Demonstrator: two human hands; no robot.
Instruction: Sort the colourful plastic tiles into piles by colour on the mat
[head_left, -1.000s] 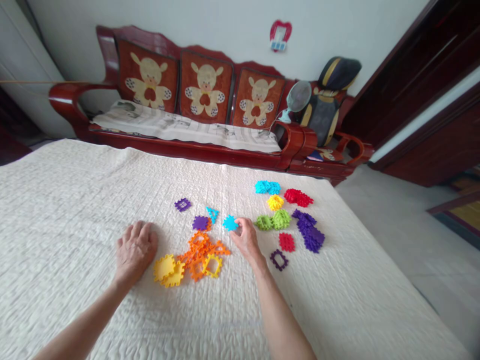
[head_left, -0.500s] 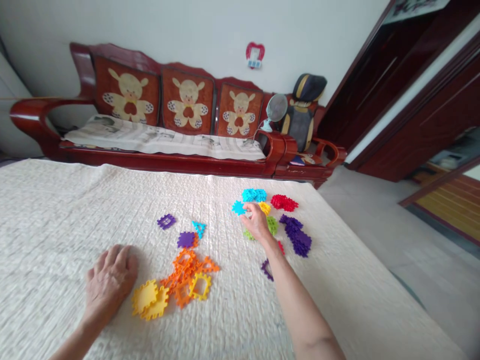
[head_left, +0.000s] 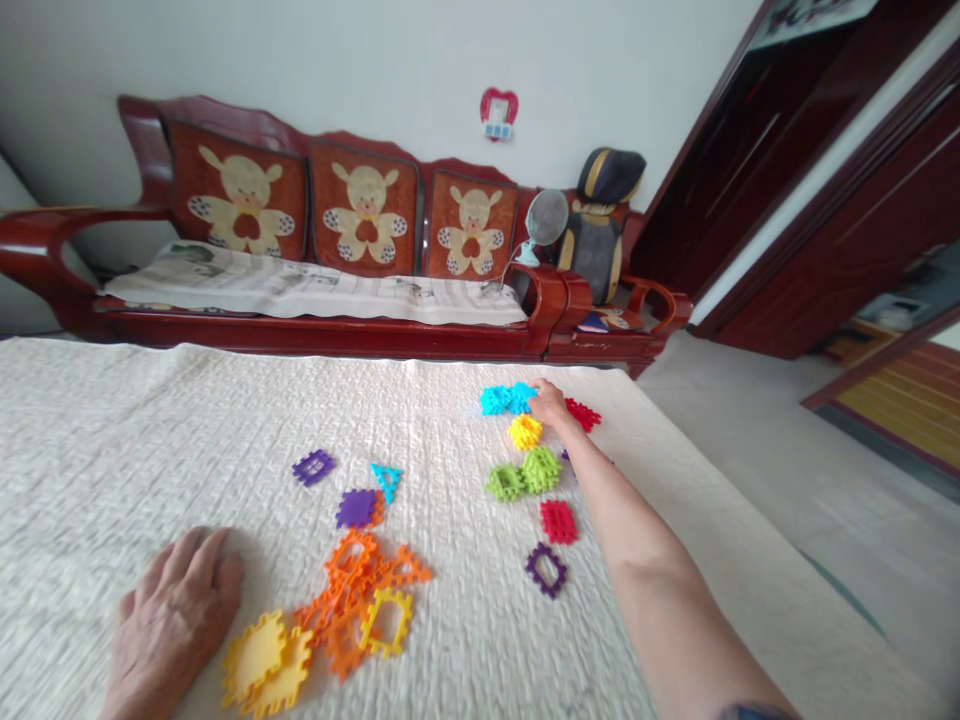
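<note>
My right hand (head_left: 550,402) reaches to the far side of the covered table. Its fingers pinch the right edge of a light-blue toothed plastic piece (head_left: 523,397), which lies at the light-blue pile (head_left: 494,401). Just nearer are a small yellow pile (head_left: 526,432) and green pieces (head_left: 540,469). Red pieces (head_left: 583,413) lie right of the hand, partly behind the wrist. My left hand (head_left: 178,612) rests palm down on the cloth, fingers lying flat and holding nothing. Beside it are pale-yellow square pieces (head_left: 256,655) and an orange pile (head_left: 349,585).
A red piece (head_left: 559,522) and a dark purple frame (head_left: 546,570) lie left of my right forearm, which hides most of a purple pile. Left of centre are purple pieces (head_left: 355,508) and a blue triangle (head_left: 386,481). A wooden sofa (head_left: 337,335) stands beyond the table.
My right hand has carried the light-blue piece rightward and a little farther away, to the light-blue pile. The green and red pieces it covered now show. My left hand stays resting; the view has shifted.
</note>
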